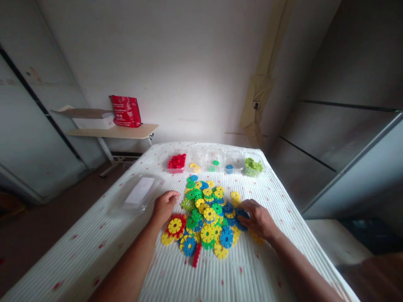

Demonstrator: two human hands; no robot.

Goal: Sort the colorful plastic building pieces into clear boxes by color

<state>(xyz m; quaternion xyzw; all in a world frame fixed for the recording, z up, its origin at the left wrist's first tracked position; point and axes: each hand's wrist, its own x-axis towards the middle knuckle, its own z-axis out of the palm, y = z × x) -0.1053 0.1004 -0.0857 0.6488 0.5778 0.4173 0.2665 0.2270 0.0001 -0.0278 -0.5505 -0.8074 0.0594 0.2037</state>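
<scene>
A heap of slotted plastic flower discs [209, 214], mostly yellow, green and blue, lies spread on the table. My left hand [165, 206] rests at the heap's left side with its fingers curled together; whatever may be inside them is hidden. On the opposite side, my right hand [256, 217] has its fingers bent down over a blue disc [242, 221], gripping it at the heap's edge. Near my left wrist, a yellow disc [174, 225] lies on top of a red one. A red notched strip [197, 255] sticks out at the front.
Clear boxes stand in a row at the back: red pieces [176, 161], a few yellow [194, 167], green [215, 163] and blue [229, 169] ones, then light-green pieces [253, 165]. A clear plastic lid [138, 193] with white paper lies left. A side table [126, 131] holds a red bag [126, 111].
</scene>
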